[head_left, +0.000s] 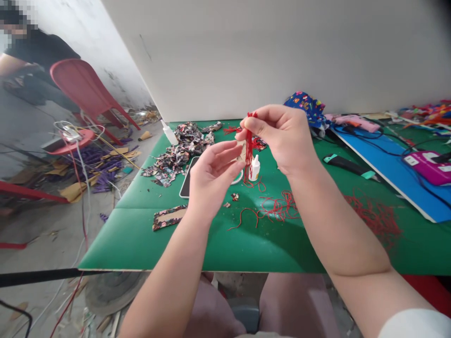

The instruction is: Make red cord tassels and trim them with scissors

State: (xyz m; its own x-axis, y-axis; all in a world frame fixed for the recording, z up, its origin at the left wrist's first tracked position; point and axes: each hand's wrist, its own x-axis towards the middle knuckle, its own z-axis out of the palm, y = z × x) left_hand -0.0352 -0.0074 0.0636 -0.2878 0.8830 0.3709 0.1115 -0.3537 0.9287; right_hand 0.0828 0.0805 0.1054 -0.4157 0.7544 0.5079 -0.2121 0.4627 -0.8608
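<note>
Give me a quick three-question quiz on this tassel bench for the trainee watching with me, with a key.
1. True or false: the right hand pinches the top of the red thread tassel.
2. Which thing stands on the green table mat just behind the tassel? A) small white glue bottle B) a metal ruler C) a glass jar
3. Fill in: loose red thread strands lie on the mat below the ____ forearm.

Key: 1 true; the left hand steadies the tassel's lower part with open fingers. 2 A. 3 right.
</note>
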